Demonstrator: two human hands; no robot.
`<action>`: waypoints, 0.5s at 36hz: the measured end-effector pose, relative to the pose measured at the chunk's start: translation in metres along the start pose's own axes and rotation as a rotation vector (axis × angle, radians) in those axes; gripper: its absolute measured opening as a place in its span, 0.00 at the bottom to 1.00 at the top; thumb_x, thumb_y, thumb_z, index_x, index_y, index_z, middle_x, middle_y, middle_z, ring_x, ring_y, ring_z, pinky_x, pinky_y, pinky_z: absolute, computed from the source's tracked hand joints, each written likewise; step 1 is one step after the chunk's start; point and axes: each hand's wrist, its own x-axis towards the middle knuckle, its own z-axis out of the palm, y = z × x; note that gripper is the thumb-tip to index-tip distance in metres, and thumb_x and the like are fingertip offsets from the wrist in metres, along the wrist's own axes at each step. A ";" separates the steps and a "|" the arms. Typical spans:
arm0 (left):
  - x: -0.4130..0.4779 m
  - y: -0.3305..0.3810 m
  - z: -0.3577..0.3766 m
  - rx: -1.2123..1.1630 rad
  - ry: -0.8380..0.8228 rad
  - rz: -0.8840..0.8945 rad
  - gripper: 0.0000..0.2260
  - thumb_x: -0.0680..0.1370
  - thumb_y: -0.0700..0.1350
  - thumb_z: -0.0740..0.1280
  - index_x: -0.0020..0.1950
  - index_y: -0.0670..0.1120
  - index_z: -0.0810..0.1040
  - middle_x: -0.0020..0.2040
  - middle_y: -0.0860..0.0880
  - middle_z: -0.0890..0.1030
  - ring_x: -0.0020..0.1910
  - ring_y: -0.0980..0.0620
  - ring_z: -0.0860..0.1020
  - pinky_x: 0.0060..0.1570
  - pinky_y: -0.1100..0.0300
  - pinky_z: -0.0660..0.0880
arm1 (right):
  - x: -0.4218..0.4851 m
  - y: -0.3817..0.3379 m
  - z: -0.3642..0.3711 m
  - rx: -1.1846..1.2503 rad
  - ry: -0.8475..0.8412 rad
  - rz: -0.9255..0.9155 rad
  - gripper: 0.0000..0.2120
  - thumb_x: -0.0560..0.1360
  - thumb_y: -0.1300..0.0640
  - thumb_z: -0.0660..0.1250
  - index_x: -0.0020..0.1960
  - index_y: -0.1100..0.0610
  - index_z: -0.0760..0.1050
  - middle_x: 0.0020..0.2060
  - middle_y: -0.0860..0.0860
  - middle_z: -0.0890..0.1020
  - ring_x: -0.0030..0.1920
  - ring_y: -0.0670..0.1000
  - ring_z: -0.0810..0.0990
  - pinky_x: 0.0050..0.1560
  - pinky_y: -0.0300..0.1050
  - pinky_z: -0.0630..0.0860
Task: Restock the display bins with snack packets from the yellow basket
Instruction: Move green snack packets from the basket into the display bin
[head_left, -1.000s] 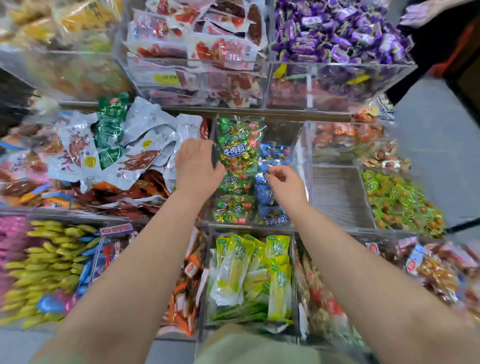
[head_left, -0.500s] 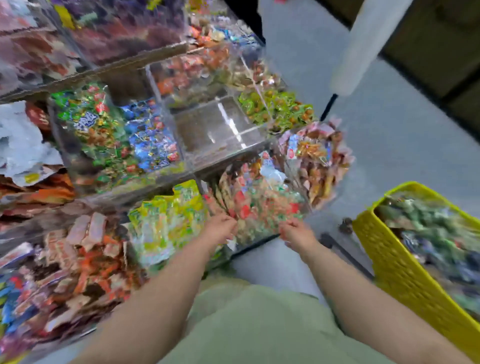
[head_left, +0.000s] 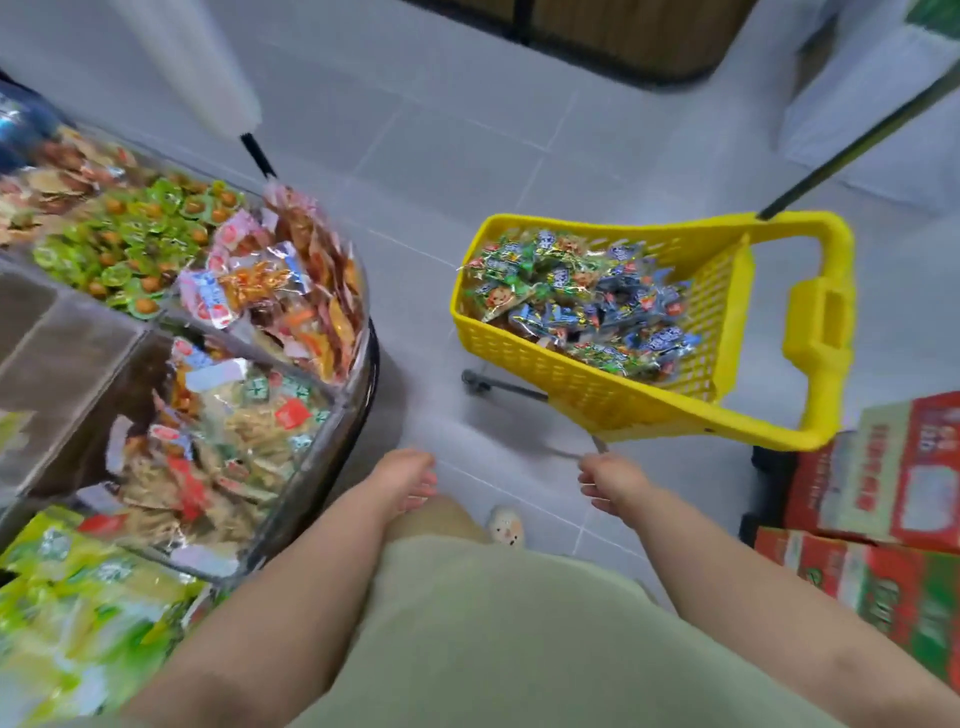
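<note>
1. Both hands were held low over the floor with nothing gripped. The left hand (head_left: 408, 480) was seen with its fingers slack. The right hand (head_left: 608, 483) was loosely curled, its fingertips blurred.
2. Only the toe of a shoe (head_left: 504, 526) was shown; the rest was hidden by a pale green garment (head_left: 493, 634).
3. Display bins (head_left: 358, 364) were cut off by the left edge, and the print on their contents was too smeared to be read.
4. Red and green cartons (head_left: 883, 499) were cropped at the right edge.
5. A yellow basket (head_left: 571, 395) was seen tilted on the grey floor ahead of the right hand, well apart from the bins. Its walls were latticed, and shiny green and blue snack packets (head_left: 582, 296) were heaped inside.
</note>
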 end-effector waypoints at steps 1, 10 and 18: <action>0.004 0.010 0.005 0.035 -0.010 0.007 0.03 0.80 0.41 0.61 0.46 0.45 0.71 0.37 0.45 0.75 0.32 0.50 0.74 0.33 0.61 0.67 | 0.002 -0.001 -0.007 0.042 -0.001 0.005 0.11 0.79 0.63 0.57 0.38 0.54 0.65 0.31 0.52 0.68 0.29 0.47 0.66 0.31 0.38 0.59; 0.052 0.107 0.016 0.184 -0.039 0.031 0.07 0.80 0.42 0.59 0.42 0.45 0.72 0.37 0.46 0.75 0.32 0.49 0.73 0.34 0.61 0.68 | 0.031 -0.060 -0.036 0.232 0.096 -0.044 0.10 0.76 0.63 0.60 0.36 0.55 0.69 0.31 0.51 0.73 0.30 0.47 0.71 0.32 0.38 0.67; 0.109 0.206 -0.009 0.261 -0.031 0.062 0.06 0.80 0.43 0.60 0.43 0.45 0.70 0.38 0.46 0.75 0.34 0.50 0.74 0.37 0.60 0.68 | 0.067 -0.150 -0.043 0.332 0.143 -0.061 0.10 0.76 0.63 0.59 0.36 0.57 0.70 0.33 0.54 0.71 0.34 0.50 0.71 0.37 0.44 0.69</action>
